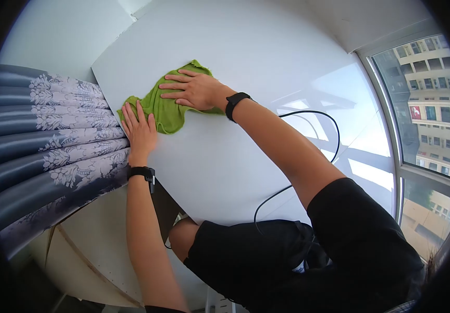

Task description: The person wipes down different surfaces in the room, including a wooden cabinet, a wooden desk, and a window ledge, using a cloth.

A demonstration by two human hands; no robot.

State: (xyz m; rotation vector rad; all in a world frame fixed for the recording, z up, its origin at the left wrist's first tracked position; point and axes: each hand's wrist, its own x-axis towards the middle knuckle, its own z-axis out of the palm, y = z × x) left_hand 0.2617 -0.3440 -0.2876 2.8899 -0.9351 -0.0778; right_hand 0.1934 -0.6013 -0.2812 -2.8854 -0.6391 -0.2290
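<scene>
A crumpled green cloth (pixel 168 112) lies spread on a glossy white surface (pixel 225 172). My right hand (pixel 193 89) rests flat on the upper part of the cloth, fingers stretched out and pointing left. At the cloth's lower left end, my left hand (pixel 140 130) lies with its fingers extended over the fabric, close to the surface's left edge. Both palms face down, and neither hand is wrapped around anything. Black bands circle both wrists. Part of the cloth is hidden beneath the hands.
Grey patterned curtains (pixel 63 135) hang along the left edge of the white surface. A black cable (pixel 338 135) loops across the right side, under my right arm. Windows (pixel 423 104) line the right, with buildings outside. My bent knee (pixel 184 237) is at the near edge.
</scene>
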